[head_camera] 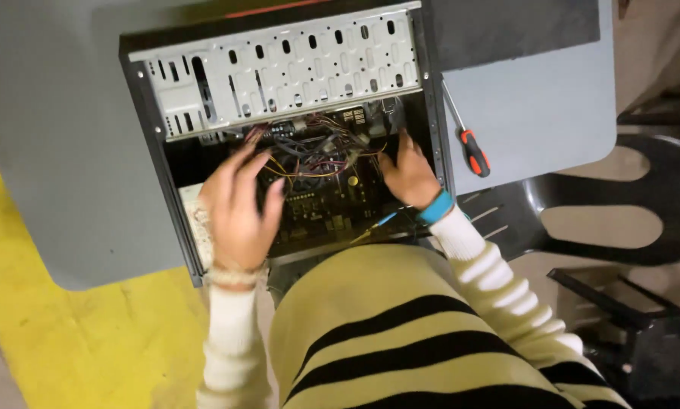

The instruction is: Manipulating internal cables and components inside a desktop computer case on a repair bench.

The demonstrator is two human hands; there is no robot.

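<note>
An open desktop computer case (151,144) lies on its side on a grey table (60,151). Inside it are a dark motherboard (325,201), a tangle of coloured wires (317,155) and a silver drive cage (279,68). My left hand (238,204) hovers over the left part of the board with fingers spread, holding nothing. My right hand (408,174) reaches into the right side of the case, fingers down among the wires near the case wall. Whether it grips anything is hidden. A blue band (436,207) circles that wrist.
A screwdriver with a red and black handle (472,151) lies on the table just right of the case. A dark plastic chair (628,220) stands at the right. Yellow floor (67,341) shows at the lower left. My striped yellow garment fills the bottom.
</note>
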